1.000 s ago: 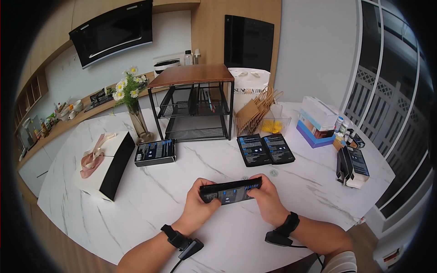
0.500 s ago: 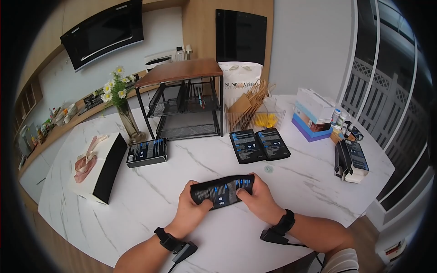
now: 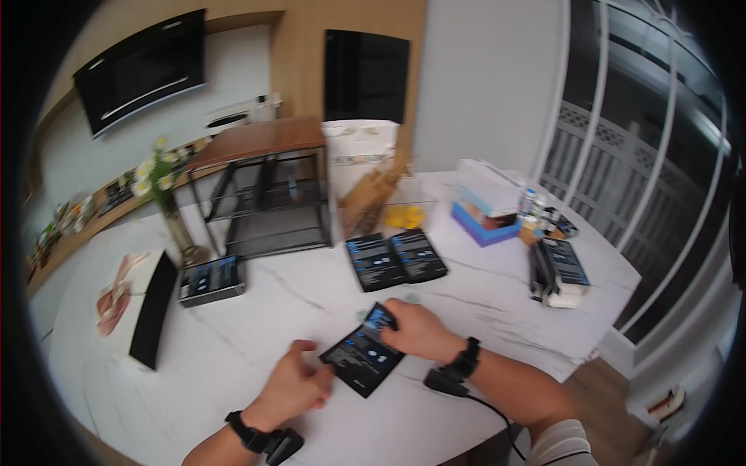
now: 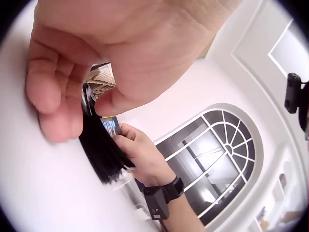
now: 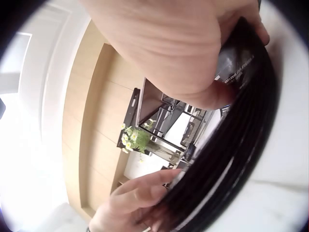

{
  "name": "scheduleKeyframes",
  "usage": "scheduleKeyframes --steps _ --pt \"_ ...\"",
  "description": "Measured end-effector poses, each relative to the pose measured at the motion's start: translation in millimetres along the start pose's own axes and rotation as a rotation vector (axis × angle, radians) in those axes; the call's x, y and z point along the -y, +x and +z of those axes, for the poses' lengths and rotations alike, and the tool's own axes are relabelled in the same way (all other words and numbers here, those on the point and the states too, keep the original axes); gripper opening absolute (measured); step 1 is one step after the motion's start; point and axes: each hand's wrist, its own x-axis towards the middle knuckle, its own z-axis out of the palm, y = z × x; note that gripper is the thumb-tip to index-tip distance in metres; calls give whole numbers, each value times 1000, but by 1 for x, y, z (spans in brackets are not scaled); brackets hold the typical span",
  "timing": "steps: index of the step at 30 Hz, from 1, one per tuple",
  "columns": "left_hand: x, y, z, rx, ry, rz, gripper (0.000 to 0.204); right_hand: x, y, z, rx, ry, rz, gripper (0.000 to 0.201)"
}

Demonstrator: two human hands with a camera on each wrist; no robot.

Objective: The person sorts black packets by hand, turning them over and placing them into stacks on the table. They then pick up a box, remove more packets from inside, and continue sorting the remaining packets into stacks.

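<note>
A stack of black printed pouches point(image 3: 364, 359) is tilted over the front of the white table in the head view. My right hand point(image 3: 420, 330) grips its upper right end, thumb on top. Beside the lower left end is my left hand point(image 3: 294, 384), fingers parted and loosely bent, holding nothing. In the left wrist view the pouches point(image 4: 104, 145) show edge-on as several layers, near the left hand's fingers point(image 4: 60, 125). The right wrist view shows the pouches point(image 5: 227, 154) bending down from the right hand point(image 5: 178, 53). Two piles of similar pouches point(image 3: 377, 262) lie behind.
Behind stand a black rack with a brown top point(image 3: 264, 138), a clear bin of paper bags point(image 3: 373, 198) and a flower vase point(image 3: 177, 225). On the left are a white box point(image 3: 128, 307) and a black box point(image 3: 211, 279); on the right, stacked boxes point(image 3: 486, 210) and black cartons point(image 3: 561, 272).
My left hand has let go of the pouches and moved off their left end. The pouches have turned from level to slanting, held by my right hand. The head view has swung right.
</note>
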Motion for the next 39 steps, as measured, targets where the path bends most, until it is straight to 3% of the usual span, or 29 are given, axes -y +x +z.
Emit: scheduleKeyframes --steps 3,4,8,12,14,15,16,18,19,21,23,26,29,31,33,34,36,37,39 --pt "9 10 -5 -171 145 90 45 4 0 0 -78 -170 0 34" --pt "10 13 -8 -201 78 79 40 -1 1 4 -132 -219 -46 35" --pt "17 25 -21 -321 209 174 34 -4 1 -5 -278 -245 -64 42" --pt "27 33 -25 -324 192 183 32 -24 5 -52 -493 -333 -6 44" --pt "37 37 -27 -362 348 272 33 -53 -8 -92 -658 -573 -37 42" --pt "37 34 -26 -383 316 260 33 -80 -16 -117 -703 -706 -1 46" --pt "30 31 -24 -393 376 276 35 -80 -31 -145 -667 -848 224 55" --pt "26 25 -21 -440 387 259 37 -98 -62 -201 -522 -760 530 77" --pt "26 26 -20 -432 430 287 39 -117 -78 -217 -524 -739 617 97" --pt "29 28 -19 -456 441 304 40 -143 -96 -234 -497 -686 927 116" --pt "30 31 -18 -421 507 286 44 -166 -106 -246 -436 -433 980 126" --pt "21 25 -18 -399 492 276 47 -166 -111 -240 -478 -457 937 110" --pt "22 23 -22 -368 472 269 51 -137 -111 -232 -554 -522 950 106" --pt "25 27 -25 -358 452 267 53 -122 -108 -224 -601 -518 864 103" --pt "21 31 -33 -233 308 206 60 -130 -107 -218 -651 -491 241 98" --pt "12 28 -37 -226 312 202 60 -96 -106 -205 -523 -459 90 97" --pt "-9 12 -48 -31 -89 39 70 -5 -99 -165 -289 -359 -166 94" --pt "-13 6 -50 -24 -71 32 70 25 -94 -144 -187 -294 -277 93" --pt "-18 -4 -60 53 -325 122 74 67 -78 -104 -25 -248 -485 91"
